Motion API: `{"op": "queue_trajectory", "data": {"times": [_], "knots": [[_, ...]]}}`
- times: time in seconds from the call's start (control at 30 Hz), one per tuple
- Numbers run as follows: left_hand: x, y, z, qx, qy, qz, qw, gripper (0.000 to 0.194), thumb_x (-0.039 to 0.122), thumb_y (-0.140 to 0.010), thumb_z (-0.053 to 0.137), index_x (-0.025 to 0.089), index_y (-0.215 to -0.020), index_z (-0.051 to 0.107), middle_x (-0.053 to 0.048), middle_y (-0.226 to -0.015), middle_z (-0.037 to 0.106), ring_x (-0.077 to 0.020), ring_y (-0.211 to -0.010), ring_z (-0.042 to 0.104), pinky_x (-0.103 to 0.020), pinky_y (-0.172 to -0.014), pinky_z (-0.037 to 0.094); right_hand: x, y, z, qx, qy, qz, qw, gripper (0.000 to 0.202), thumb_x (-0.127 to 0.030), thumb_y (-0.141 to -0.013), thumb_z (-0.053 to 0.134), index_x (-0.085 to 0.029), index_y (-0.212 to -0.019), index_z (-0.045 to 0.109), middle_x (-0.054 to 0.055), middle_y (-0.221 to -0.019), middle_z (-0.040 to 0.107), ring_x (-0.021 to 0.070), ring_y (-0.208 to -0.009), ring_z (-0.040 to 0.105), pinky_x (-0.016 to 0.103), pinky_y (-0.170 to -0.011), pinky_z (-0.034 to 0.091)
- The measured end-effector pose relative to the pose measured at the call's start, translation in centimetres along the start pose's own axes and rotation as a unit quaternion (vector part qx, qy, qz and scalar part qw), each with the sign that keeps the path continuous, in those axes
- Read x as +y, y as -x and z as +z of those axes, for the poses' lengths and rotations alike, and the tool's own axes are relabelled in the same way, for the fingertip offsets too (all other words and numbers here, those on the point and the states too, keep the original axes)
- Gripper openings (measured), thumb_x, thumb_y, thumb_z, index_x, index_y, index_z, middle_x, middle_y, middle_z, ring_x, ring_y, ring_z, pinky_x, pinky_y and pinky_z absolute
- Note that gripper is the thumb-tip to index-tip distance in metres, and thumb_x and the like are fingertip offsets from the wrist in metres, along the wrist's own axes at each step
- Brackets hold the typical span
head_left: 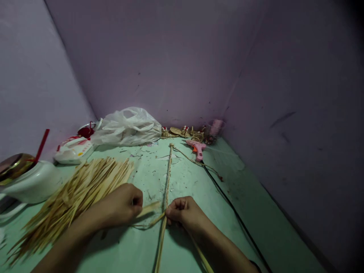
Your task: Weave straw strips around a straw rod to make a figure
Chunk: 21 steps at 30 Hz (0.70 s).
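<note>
A narrow braid of pale dried straw runs from a knot at the far side of the table toward me. My right hand pinches its near end, where loose strands spread out. One long loose strand hangs toward the front edge, and another passes under my right wrist. My left hand is closed on a flat straw strip just left of the braid, its tip pointing at the braid. A thinner strand curves below that strip to the braid's end.
A pile of dried straw strips lies at left, beside a white pot. Farther back are a tissue pack, a plastic bag and small straw ornaments. A pink glue gun with a black cord lies at right. Walls enclose the table.
</note>
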<state>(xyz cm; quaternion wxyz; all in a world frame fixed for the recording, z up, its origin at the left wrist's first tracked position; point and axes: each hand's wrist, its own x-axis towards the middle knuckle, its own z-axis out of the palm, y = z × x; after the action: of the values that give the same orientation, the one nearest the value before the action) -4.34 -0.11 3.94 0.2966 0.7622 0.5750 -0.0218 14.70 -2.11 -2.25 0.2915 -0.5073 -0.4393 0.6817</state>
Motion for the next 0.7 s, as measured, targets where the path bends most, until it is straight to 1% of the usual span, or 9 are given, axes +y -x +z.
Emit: {"op": "queue_trajectory", "data": {"times": [0.03,0.17,0.23,0.3,0.4,0.5,0.63,0.7], "knots": [[0.5,0.2,0.5,-0.022,-0.002,0.011,1.0,0.017,0.023,-0.06,0.044,0.016,-0.058,0.059,0.002,-0.052,0.053,-0.0101,-0.05,0.044,-0.019,-0.046,0.026,0.1,0.0,0.0,-0.002,0.001,-0.003,1.0,0.013,-0.024,-0.054,0.056,-0.012,-0.049,0.054,-0.001,-0.042,0.05,0.0033,-0.033,0.032,0.019,-0.035,0.02],[1.4,0.0,2.4,-0.053,0.028,0.068,0.996,0.018,0.025,-0.063,0.045,0.017,-0.066,0.061,0.003,-0.055,0.051,-0.0086,-0.051,0.04,-0.019,-0.045,0.022,0.3,-0.1,-0.2,0.0,0.006,-0.001,1.0,0.012,-0.022,-0.056,0.056,-0.012,-0.05,0.055,-0.002,-0.041,0.049,0.0027,-0.033,0.032,0.018,-0.035,0.019],[1.4,-0.4,3.0,-0.056,0.057,0.087,0.993,0.018,0.027,-0.064,0.046,0.016,-0.066,0.06,0.004,-0.054,0.047,-0.0079,-0.05,0.037,-0.019,-0.046,0.022,0.4,-0.2,-0.2,-0.003,0.005,0.0,1.0,0.011,-0.021,-0.055,0.056,-0.012,-0.05,0.054,-0.003,-0.04,0.048,0.0025,-0.032,0.032,0.018,-0.034,0.019],[1.4,-0.9,3.4,-0.049,0.079,0.097,0.991,0.02,0.03,-0.067,0.044,0.015,-0.059,0.055,0.005,-0.05,0.038,-0.0071,-0.049,0.032,-0.019,-0.046,0.021,0.5,-0.2,-0.2,-0.007,0.003,-0.001,1.0,0.011,-0.022,-0.055,0.057,-0.012,-0.05,0.054,-0.003,-0.039,0.047,0.0024,-0.032,0.031,0.018,-0.034,0.018],[1.3,-1.5,3.4,-0.019,0.085,0.094,0.992,0.026,0.029,-0.071,0.037,0.015,-0.05,0.043,0.005,-0.049,0.028,-0.0066,-0.049,0.026,-0.019,-0.046,0.02,0.6,-0.2,-0.2,-0.009,0.001,-0.006,1.0,0.015,-0.025,-0.055,0.058,-0.012,-0.05,0.054,-0.003,-0.04,0.048,0.0025,-0.033,0.03,0.019,-0.035,0.018],[1.2,-1.7,3.3,0.0,0.076,0.078,0.994,0.024,0.026,-0.069,0.037,0.015,-0.048,0.036,0.005,-0.049,0.028,-0.0066,-0.049,0.027,-0.02,-0.047,0.02,0.4,-0.2,-0.1,-0.004,-0.004,-0.006,1.0,0.017,-0.026,-0.055,0.058,-0.011,-0.049,0.054,-0.002,-0.041,0.049,0.0028,-0.033,0.03,0.02,-0.036,0.019],[1.7,-1.5,4.0,-0.03,0.084,0.069,0.994,0.023,0.022,-0.064,0.038,0.016,-0.044,0.028,0.005,-0.047,0.022,-0.0061,-0.047,0.023,-0.021,-0.046,0.018,0.2,-0.1,0.0,0.007,-0.008,-0.002,1.0,0.013,-0.023,-0.054,0.057,-0.011,-0.049,0.054,-0.003,-0.039,0.048,0.0029,-0.033,0.031,0.02,-0.036,0.018],[2.0,-1.4,4.3,-0.034,0.091,0.06,0.993,0.023,0.021,-0.062,0.037,0.016,-0.043,0.025,0.005,-0.046,0.019,-0.0061,-0.046,0.02,-0.022,-0.045,0.016,0.1,0.0,0.0,0.009,-0.006,0.0,1.0,0.013,-0.022,-0.054,0.057,-0.011,-0.048,0.055,-0.003,-0.039,0.047,0.0028,-0.033,0.03,0.019,-0.035,0.018]]}}
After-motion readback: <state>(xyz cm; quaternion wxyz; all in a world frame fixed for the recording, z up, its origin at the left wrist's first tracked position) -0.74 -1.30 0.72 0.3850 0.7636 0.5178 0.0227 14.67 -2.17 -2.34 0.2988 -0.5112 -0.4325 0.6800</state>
